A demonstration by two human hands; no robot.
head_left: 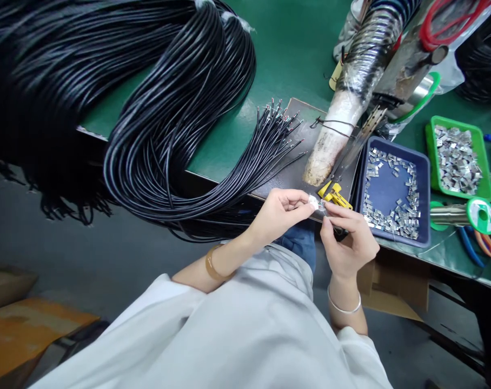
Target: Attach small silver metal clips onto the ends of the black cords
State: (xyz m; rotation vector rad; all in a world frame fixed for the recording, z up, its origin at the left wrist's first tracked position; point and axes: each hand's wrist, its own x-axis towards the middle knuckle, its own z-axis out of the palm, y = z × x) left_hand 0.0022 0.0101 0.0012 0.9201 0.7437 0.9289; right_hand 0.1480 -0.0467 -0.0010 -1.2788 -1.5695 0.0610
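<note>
Fingers of the left hand (276, 216) are pinched narrow, holding a small metal piece (320, 205), with something white (312, 202) at the thumb tip. Fingers of the right hand (349, 240) are close to its other side, thumb and index slightly apart; I cannot tell if they grip it. This piece is between both hands, at the near edge of a green table (290, 48), just beside a yellow tool (335, 196). On the table lie black cables (156, 178), a dark board (306, 111), and a blue tray (387, 186) with metal parts. Below is a grey floor (107, 259). The piece's long axis runs roughly left to right, from one hand toward the other; which end is its front, I cannot tell.
</note>
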